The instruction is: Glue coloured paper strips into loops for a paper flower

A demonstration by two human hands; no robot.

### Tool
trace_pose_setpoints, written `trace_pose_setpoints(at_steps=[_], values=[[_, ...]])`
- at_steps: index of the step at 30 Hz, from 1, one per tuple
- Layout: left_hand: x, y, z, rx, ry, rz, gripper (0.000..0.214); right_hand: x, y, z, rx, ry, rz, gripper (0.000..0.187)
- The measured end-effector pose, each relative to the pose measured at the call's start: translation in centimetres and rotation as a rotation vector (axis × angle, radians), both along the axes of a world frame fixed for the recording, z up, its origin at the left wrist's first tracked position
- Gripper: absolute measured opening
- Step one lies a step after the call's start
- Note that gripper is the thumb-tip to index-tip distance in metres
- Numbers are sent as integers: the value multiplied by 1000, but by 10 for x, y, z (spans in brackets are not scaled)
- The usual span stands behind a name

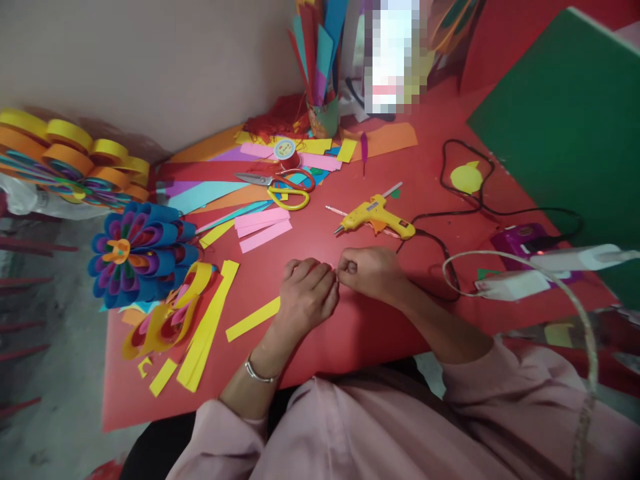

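Note:
My left hand (pixel 306 292) and my right hand (pixel 371 272) rest close together on the red table (pixel 360 320), both with fingers curled in a pinch. Between their fingertips a tiny pink bit shows, too small to name. A yellow paper strip (pixel 253 319) lies just left of my left hand. A yellow glue gun (pixel 376 216) lies beyond my right hand, its black cord trailing right. Pink paper strips (pixel 263 228) lie beyond my left hand.
Scissors (pixel 283 185) and coloured paper sheets lie at the back. A blue paper flower (pixel 137 252) and yellow-pink loops (pixel 167 313) sit on the left, with several yellow strips. A cup of paper strips (pixel 320 67) stands at the back. A green board (pixel 565 127) and a white power strip (pixel 545 270) are on the right.

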State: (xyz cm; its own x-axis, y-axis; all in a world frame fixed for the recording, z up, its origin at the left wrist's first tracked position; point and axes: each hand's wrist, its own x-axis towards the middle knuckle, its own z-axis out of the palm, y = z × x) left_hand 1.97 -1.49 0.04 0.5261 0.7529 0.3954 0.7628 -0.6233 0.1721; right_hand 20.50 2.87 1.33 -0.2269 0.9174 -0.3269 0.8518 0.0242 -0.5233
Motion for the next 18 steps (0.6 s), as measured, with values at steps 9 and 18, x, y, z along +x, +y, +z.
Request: trace_pose_setpoints(at_steps=[9, 18], values=[[-1, 0, -2, 0, -18, -10, 12, -1, 0, -6, 34, 4, 4, 10], [-1, 1, -1, 8, -21, -23, 13, 2, -7, -15, 165, 233, -112, 17]])
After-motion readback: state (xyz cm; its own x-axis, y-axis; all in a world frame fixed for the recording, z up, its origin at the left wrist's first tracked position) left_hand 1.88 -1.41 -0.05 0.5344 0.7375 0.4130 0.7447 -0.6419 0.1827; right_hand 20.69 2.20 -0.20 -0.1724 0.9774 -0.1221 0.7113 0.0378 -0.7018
